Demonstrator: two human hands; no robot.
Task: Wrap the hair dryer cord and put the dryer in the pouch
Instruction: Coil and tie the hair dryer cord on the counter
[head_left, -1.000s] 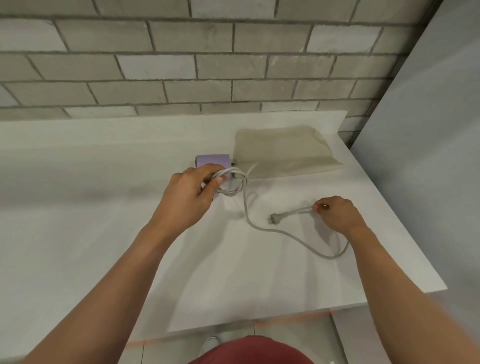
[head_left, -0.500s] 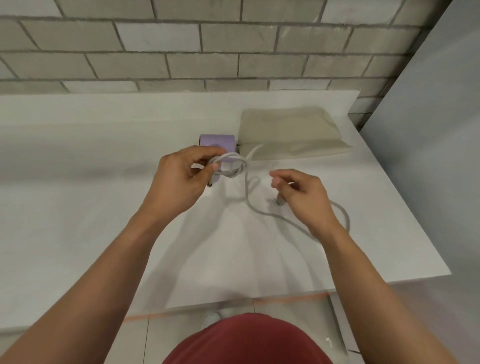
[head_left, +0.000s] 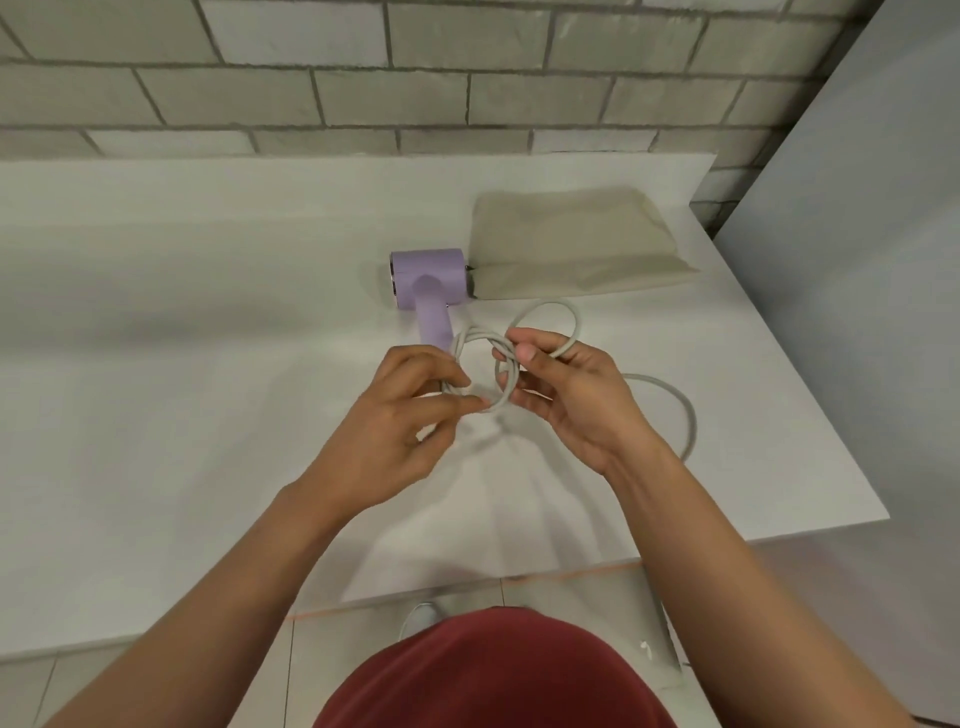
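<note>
While the lilac dryer (head_left: 427, 283) is lying on the white desk (head_left: 156, 364) with its handle pointing toward the person, both hands are working its pale grey cord (head_left: 550, 306) just on the near side of that handle. The left hand (head_left: 400, 415) is pinching a small bundle of finished loops between thumb and fingertips, apparently so the coil cannot spring apart. The right hand (head_left: 566, 395) is closing around the next stretch of cord, thumb on top and fingers curled under, and seems to be laying it against the bundle. One larger loop is rising on the far side of the right hand, and a long slack curve is trailing across the desk to the right, passing behind the right wrist; the plug is not visible. That slack suggests the wrapping is perhaps half done.

A flat beige pouch (head_left: 576, 244) is lying on the far right of the desk, touching the dryer's right end, its mouth seemingly facing the dryer, so the dryer should have a short way to go once the cord is coiled. Its mouth looks flattened shut, so it will likely need opening with one hand. A grey brick wall (head_left: 415, 67) is running along the far edge of the desk.
</note>
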